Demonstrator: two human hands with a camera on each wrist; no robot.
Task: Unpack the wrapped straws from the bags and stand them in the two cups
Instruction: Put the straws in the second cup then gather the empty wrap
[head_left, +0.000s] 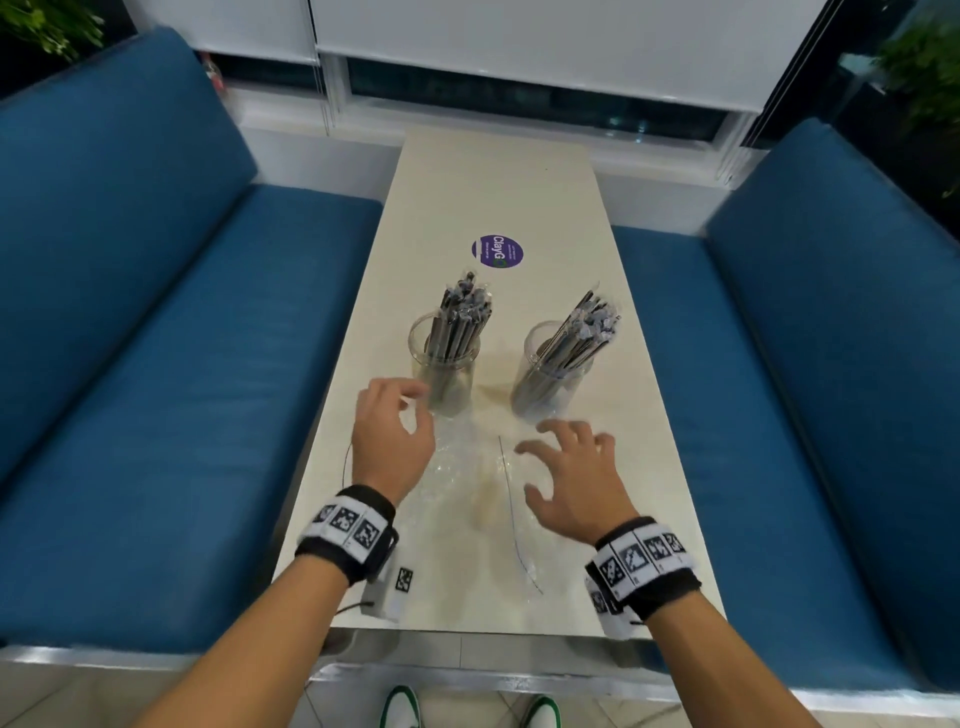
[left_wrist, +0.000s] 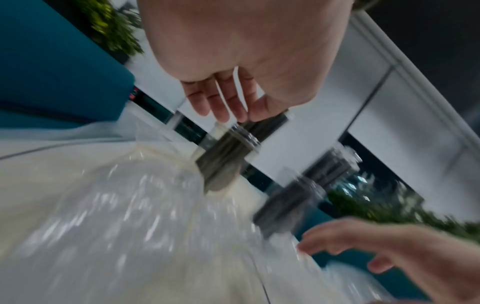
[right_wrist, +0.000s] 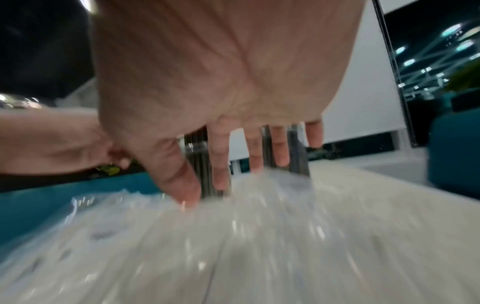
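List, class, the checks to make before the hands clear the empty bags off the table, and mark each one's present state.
1. Left cup upright, straws in: ok.
2. Right cup upright, straws in: ok.
3. Left hand holds nothing: ok.
4. Right hand spread, holding nothing: ok.
5. Clear plastic bags empty of straws: cannot tell, wrist views blurred.
6. Bags clear of the cups' bases: cannot tell.

2 cups (head_left: 443, 371), 2 hands (head_left: 392, 436), 2 benches (head_left: 156, 322)
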